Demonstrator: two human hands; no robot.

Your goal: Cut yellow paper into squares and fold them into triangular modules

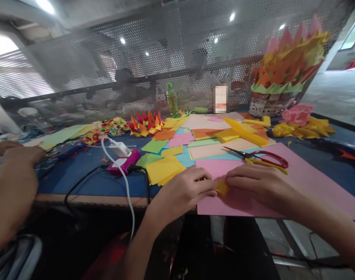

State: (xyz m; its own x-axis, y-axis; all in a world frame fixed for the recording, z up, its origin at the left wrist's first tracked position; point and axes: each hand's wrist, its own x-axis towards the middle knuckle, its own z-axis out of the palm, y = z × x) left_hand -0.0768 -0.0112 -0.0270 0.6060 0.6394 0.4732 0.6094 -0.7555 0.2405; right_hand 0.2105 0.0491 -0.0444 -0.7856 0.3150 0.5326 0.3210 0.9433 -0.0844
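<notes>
Between my two hands a small folded piece of yellow paper (222, 188) rests over a large pink sheet (307, 175) at the table's front edge. My left hand (192, 184) pinches the paper's left side with bent fingers. From the right, my right hand (250, 181) presses its fingers together on the other side of it. Just beyond my right hand lie red-handled scissors (272, 158), their blades pointing left. Yellow paper squares (165, 170) are stacked to the left of my left hand.
A purple power strip (124, 162) with white and black cables sits left of the squares. Another person's hand (20, 155) is at the far left. A red-and-yellow folded paper ring (146, 123), green bottle (171, 102) and tall paper-petalled basket (282, 83) stand behind.
</notes>
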